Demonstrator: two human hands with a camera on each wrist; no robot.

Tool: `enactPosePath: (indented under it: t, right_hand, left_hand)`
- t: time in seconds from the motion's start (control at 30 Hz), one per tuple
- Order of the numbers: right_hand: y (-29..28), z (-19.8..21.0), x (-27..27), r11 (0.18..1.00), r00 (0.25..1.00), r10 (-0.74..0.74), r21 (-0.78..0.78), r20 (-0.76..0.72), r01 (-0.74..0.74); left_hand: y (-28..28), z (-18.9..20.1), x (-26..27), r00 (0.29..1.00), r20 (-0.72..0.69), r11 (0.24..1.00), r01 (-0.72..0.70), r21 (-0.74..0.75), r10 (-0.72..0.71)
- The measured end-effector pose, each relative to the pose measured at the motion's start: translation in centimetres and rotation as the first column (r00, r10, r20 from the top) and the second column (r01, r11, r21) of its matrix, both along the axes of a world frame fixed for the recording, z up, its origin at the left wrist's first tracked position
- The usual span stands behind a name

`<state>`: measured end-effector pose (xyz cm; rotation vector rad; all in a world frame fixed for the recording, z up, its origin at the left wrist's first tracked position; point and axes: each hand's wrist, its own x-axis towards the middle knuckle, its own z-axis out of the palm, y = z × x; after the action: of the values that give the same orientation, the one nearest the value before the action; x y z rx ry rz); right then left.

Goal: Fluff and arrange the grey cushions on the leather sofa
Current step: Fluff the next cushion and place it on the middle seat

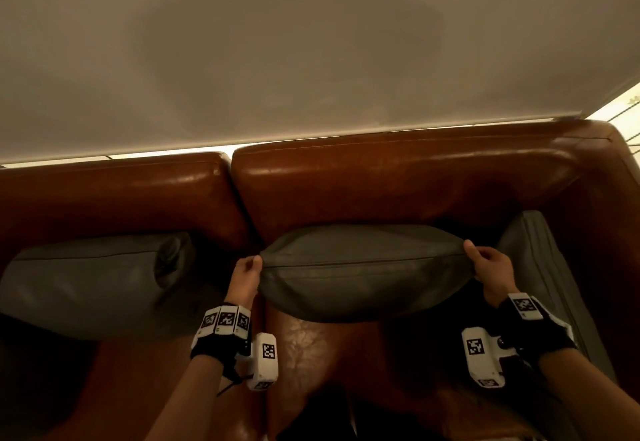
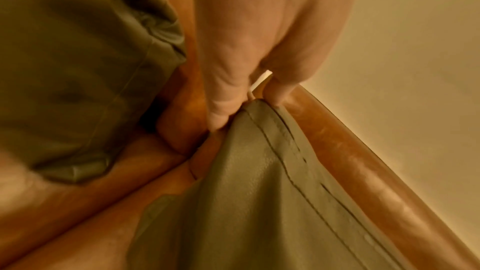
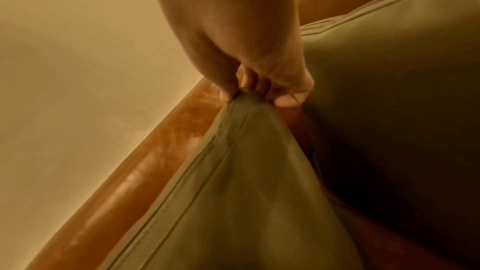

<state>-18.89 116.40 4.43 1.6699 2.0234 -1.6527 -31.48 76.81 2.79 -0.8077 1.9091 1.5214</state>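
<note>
A grey leather cushion (image 1: 360, 274) stands upright on the brown leather sofa (image 1: 398, 170), in front of its backrest. My left hand (image 1: 247, 269) pinches the cushion's upper left corner (image 2: 255, 108) between thumb and fingers. My right hand (image 1: 485, 260) pinches the upper right corner (image 3: 244, 98). A second grey cushion (image 1: 90, 284) lies on the seat to the left, its corner crumpled (image 2: 161, 26). A third grey cushion (image 1: 540, 267) leans at the sofa's right end, close beside my right hand (image 3: 262, 85).
A pale wall (image 1: 311, 42) rises directly behind the sofa back. A bare patch of seat leather (image 1: 311, 347) shows below the held cushion. The seam between the two back sections (image 1: 231, 163) sits just left of my left hand.
</note>
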Motion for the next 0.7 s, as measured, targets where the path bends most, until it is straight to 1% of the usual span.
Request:
enactPosePath:
  t: [0.07,0.1,0.13,0.17,0.2,0.27,0.33,0.37,0.4,0.43,0.47,0.53,0.6,0.63,0.7]
  right_hand:
    - [0.2,-0.4,0.1,0.996,0.997,0.046,0.067,0.063,-0.050]
    - [0.2,-0.4,0.1,0.994,0.993,0.066,0.080,0.096,-0.074]
    - [0.1,-0.4,0.0,0.993,0.992,0.071,0.083,0.108,-0.080]
    - [0.0,-0.2,-0.3,0.995,0.992,0.061,0.066,0.106,-0.068]
    - [0.0,-0.2,-0.4,0.999,0.995,0.035,0.020,0.088,-0.037]
    - [0.1,0.2,-0.3,0.992,0.998,-0.042,-0.119,0.037,0.047]
    - [0.5,0.7,-0.2,0.972,0.995,-0.102,-0.212,0.005,0.101]
    - [0.6,1.0,-0.2,0.972,0.995,-0.095,-0.216,0.009,0.095]
    - [0.9,0.9,-0.2,0.978,0.996,-0.082,-0.193,0.022,0.085]
    - [0.9,0.8,-0.3,0.986,0.997,-0.058,-0.152,0.055,0.066]
    - [0.8,0.6,-0.6,0.993,0.995,-0.039,-0.109,0.090,0.048]
    - [0.4,0.3,-1.2,1.000,0.986,-0.006,-0.016,0.167,0.009]
    - [-0.2,-0.1,-1.6,0.997,0.975,0.029,0.063,0.219,-0.044]
    - [-0.5,-0.1,-1.7,0.994,0.976,0.032,0.093,0.217,-0.054]
    - [-0.5,-0.1,-1.9,0.989,0.987,0.018,0.141,0.158,-0.041]
  left_hand:
    - [-0.2,-0.4,0.4,1.000,0.021,0.997,0.012,0.070,-0.013]
    - [-0.2,0.0,0.6,0.999,0.028,0.996,0.041,0.080,-0.043]
    - [-0.1,0.6,0.6,0.998,0.025,0.997,0.063,0.052,-0.064]
    - [-0.1,0.8,0.3,0.999,0.009,0.999,0.047,0.021,-0.048]
    - [-0.1,0.9,0.1,1.000,-0.001,1.000,-0.005,0.015,0.005]
    - [-0.2,1.7,-0.1,0.992,0.001,0.986,-0.128,0.103,0.128]
    - [-0.4,1.8,-0.4,0.980,-0.010,0.967,-0.193,0.168,0.198]
    - [-0.4,1.7,-0.6,0.980,-0.047,0.972,-0.183,0.148,0.192]
    - [-0.3,1.4,-0.9,0.983,-0.104,0.986,-0.145,0.085,0.153]
    - [-0.2,1.0,-1.1,0.986,-0.154,0.997,-0.066,-0.030,0.060]
    - [0.1,0.7,-1.3,0.984,-0.177,0.990,0.006,-0.138,-0.031]
    - [1.1,0.3,-1.3,0.968,-0.172,0.941,0.119,-0.317,-0.181]
    - [1.9,-0.1,-1.1,0.965,-0.144,0.911,0.151,-0.384,-0.221]
    - [2.3,-0.1,-1.0,0.969,-0.139,0.908,0.137,-0.397,-0.207]
    - [2.5,-0.1,-1.0,0.972,-0.162,0.914,0.096,-0.395,-0.172]
